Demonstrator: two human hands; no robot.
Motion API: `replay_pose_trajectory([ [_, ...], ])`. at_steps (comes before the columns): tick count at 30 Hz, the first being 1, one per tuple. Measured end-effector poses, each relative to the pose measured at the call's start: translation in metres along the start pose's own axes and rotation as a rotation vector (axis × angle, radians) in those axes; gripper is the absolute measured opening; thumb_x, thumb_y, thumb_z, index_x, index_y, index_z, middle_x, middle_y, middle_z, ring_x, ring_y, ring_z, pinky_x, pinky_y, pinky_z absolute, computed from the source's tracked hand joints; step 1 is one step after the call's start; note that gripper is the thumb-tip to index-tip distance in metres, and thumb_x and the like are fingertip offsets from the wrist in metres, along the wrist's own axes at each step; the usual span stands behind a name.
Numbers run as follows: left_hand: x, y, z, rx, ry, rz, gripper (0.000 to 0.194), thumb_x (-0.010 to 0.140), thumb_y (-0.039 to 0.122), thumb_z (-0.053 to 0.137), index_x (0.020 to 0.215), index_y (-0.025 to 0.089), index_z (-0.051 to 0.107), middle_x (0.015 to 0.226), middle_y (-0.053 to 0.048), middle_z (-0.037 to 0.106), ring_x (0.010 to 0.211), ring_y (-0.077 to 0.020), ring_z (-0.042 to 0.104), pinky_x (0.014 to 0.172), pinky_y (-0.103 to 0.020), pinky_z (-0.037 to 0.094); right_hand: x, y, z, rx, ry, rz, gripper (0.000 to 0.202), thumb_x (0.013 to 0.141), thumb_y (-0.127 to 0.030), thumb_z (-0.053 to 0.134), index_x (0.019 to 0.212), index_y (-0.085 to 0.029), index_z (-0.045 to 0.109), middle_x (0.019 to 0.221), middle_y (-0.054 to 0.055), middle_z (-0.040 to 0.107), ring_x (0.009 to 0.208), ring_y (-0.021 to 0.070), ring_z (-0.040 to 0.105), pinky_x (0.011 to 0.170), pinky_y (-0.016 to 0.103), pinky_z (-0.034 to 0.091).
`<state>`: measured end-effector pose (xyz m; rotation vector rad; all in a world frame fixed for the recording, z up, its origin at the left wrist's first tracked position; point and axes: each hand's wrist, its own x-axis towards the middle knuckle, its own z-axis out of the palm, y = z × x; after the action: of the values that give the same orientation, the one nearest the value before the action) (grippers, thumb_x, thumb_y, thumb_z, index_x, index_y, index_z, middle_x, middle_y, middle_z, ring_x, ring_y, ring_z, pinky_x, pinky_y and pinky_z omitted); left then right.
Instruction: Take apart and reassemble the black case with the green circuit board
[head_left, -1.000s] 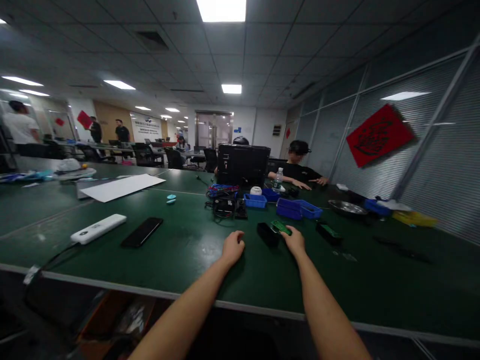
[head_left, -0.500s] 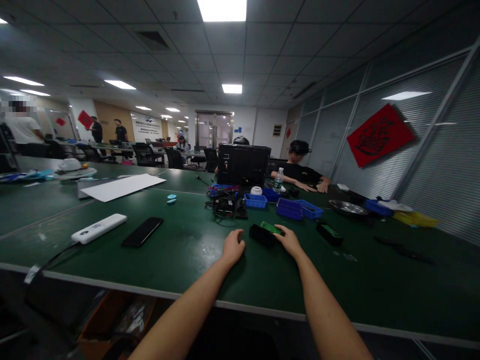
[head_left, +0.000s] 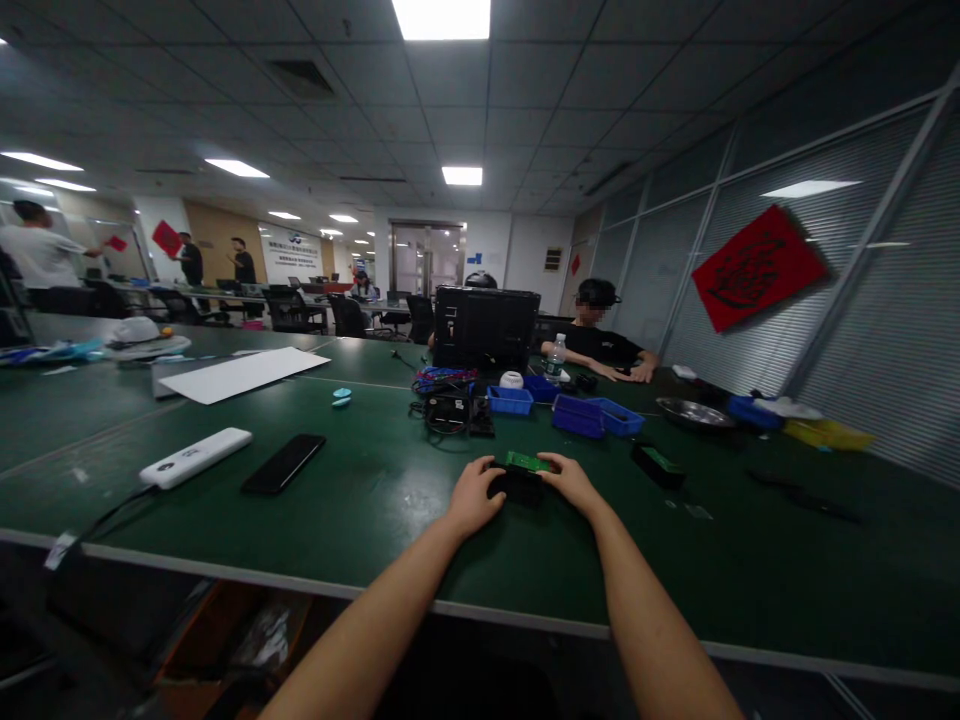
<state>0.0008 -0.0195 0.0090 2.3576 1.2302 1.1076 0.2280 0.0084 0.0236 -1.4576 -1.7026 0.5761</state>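
Observation:
In front of me on the green table, a green circuit board (head_left: 527, 461) sits at the top of a small black case (head_left: 523, 488). My left hand (head_left: 477, 494) is curled round the left end of the case, thumb in front and fingers behind. At the other end, my right hand (head_left: 570, 482) pinches the board's right edge between thumb and fingers. How far the board lies inside the case is too dark to tell. A second black case with a green board (head_left: 660, 464) lies to the right of my right hand.
Blue bins (head_left: 578, 416), a bundle of cables (head_left: 448, 408) and a monitor (head_left: 486, 328) stand beyond my hands. To the left lie a black phone (head_left: 284, 464) and a white power bank (head_left: 196, 458). A metal dish (head_left: 695, 412) is at right. A person (head_left: 606, 343) sits opposite.
My left hand has moved right and closed on the left end of the black case. The case and board have turned to lie more level across, and my right hand has shifted slightly left.

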Motion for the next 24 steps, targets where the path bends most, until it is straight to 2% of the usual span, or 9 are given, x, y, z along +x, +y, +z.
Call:
replay_pose_trajectory([
  [5,0.000,0.002,-0.002,0.002,0.024,-0.034,0.032,0.066,0.015,0.059,0.097,0.022,0.061,0.119,-0.005,0.047,0.110,-0.0188,0.041,0.097,-0.035,0.031,0.000,0.001,-0.002,-0.092,0.050,0.037,0.045,0.063,-0.025,0.063,0.106,-0.011,0.060,0.090,0.008,0.063,0.083,0.0196,0.056,0.075,0.031,0.043],
  [10,0.002,0.002,-0.003,-0.049,0.014,-0.097,0.050,0.064,0.014,0.059,0.112,0.022,0.053,0.113,-0.004,0.052,0.104,-0.0179,0.045,0.094,-0.033,0.033,0.000,0.002,-0.003,-0.149,0.044,0.059,0.044,0.063,-0.024,0.063,0.106,-0.013,0.060,0.088,0.007,0.061,0.080,0.0184,0.056,0.074,0.029,0.043],
  [14,0.004,-0.003,0.000,-0.096,0.012,-0.161,0.065,0.061,0.015,0.061,0.123,0.021,0.044,0.114,-0.005,0.054,0.102,-0.0179,0.048,0.093,-0.031,0.034,0.000,0.000,-0.004,-0.182,0.218,0.076,0.040,0.062,-0.025,0.062,0.100,-0.014,0.062,0.094,0.009,0.059,0.083,0.0200,0.055,0.076,0.031,0.042],
  [17,0.005,-0.005,0.001,-0.131,-0.009,-0.214,0.071,0.062,0.016,0.062,0.128,0.023,0.037,0.113,-0.006,0.055,0.100,-0.0175,0.050,0.091,-0.030,0.036,-0.001,-0.006,-0.006,-0.029,0.324,0.062,0.045,0.064,-0.033,0.060,0.104,-0.014,0.060,0.098,0.009,0.059,0.087,0.0214,0.054,0.077,0.033,0.042],
  [19,0.006,-0.006,0.002,-0.145,-0.017,-0.239,0.074,0.062,0.017,0.062,0.130,0.024,0.034,0.111,-0.005,0.056,0.099,-0.0172,0.052,0.089,-0.029,0.037,-0.002,-0.012,-0.005,0.156,0.304,0.011,0.049,0.066,-0.038,0.058,0.109,-0.015,0.057,0.099,0.008,0.059,0.089,0.0213,0.054,0.078,0.033,0.042],
  [21,0.006,-0.007,0.002,-0.150,-0.020,-0.244,0.077,0.062,0.017,0.063,0.131,0.024,0.031,0.110,-0.006,0.057,0.097,-0.0169,0.053,0.086,-0.028,0.039,-0.005,-0.020,-0.002,0.296,0.225,-0.060,0.049,0.067,-0.039,0.058,0.110,-0.015,0.056,0.102,0.008,0.060,0.093,0.0209,0.054,0.082,0.033,0.041],
  [24,0.007,-0.008,0.003,-0.168,-0.033,-0.235,0.080,0.062,0.016,0.062,0.133,0.024,0.026,0.109,-0.005,0.058,0.094,-0.0160,0.054,0.084,-0.027,0.040,-0.011,-0.033,0.003,0.320,0.077,-0.138,0.045,0.067,-0.037,0.060,0.107,-0.018,0.058,0.103,0.006,0.059,0.095,0.0201,0.052,0.084,0.032,0.039],
])
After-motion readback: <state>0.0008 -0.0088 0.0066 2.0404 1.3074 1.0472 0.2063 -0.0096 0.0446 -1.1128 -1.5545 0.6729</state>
